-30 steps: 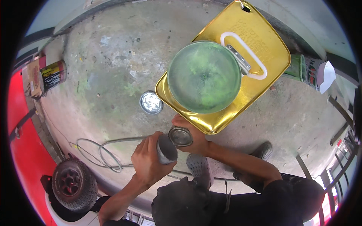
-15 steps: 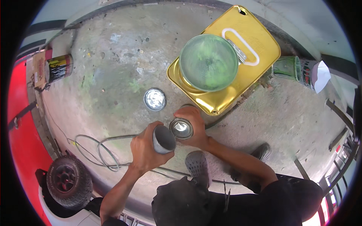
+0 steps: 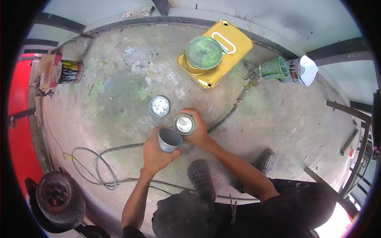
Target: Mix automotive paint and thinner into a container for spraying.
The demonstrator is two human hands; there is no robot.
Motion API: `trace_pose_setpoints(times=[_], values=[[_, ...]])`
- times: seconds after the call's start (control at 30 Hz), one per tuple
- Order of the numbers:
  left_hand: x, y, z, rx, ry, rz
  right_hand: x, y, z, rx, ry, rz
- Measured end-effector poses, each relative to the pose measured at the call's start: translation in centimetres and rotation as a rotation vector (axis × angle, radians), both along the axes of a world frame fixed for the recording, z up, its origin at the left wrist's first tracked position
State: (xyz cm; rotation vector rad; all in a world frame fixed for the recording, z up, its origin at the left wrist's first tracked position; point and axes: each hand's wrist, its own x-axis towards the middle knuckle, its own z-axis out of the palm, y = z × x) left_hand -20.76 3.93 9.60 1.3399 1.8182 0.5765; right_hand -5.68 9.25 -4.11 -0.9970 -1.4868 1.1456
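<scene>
My left hand [image 3: 154, 154] is wrapped round a grey cup [image 3: 170, 140], its mouth facing up and its inside coated grey. Close beside it, my right hand [image 3: 198, 129] grips a small metal can [image 3: 184, 124] with a shiny silvery surface inside its rim. The cup and can are nearly side by side; whether they touch I cannot tell. On the concrete floor just beyond my hands lies a round lid [image 3: 160, 106] smeared with silver. Farther off, a gold rectangular tin [image 3: 234, 43] with a white handle carries a round, green-stained lid or dish [image 3: 204, 53].
A green-stained cup [image 3: 274, 69] and a dark container with white paper [image 3: 307, 70] lie at the far right. A hose [image 3: 104, 152] loops across the floor at left. A paint-streaked can [image 3: 70, 71] stands by a cardboard box [image 3: 48, 72]. A wheel [image 3: 59, 200] is lower left.
The view has shifted, so the gold tin now appears smaller and farther away. Both hands still hold the cup and can, with the can a little farther forward relative to the cup.
</scene>
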Motion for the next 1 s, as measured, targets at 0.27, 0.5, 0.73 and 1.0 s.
trace_pose_setpoints(times=[0.27, 0.5, 0.73, 1.0], values=[[4.2, 0.6, 2.0, 0.019, 0.552, -0.116, -0.6, -0.8, 0.0, -0.047, 0.016, -0.085], [4.3, 1.4, 2.2, -0.030, 0.645, -0.172, -1.6, -1.3, 0.4, -0.015, 0.117, -0.171], [2.3, 0.8, 1.7, -0.238, 0.141, 0.121, -1.9, -1.6, -0.4, 0.020, 0.162, -0.211], [1.6, 0.1, 0.6, -0.096, 0.069, 0.088, -1.4, -1.6, -1.6, -0.017, 0.221, -0.115]])
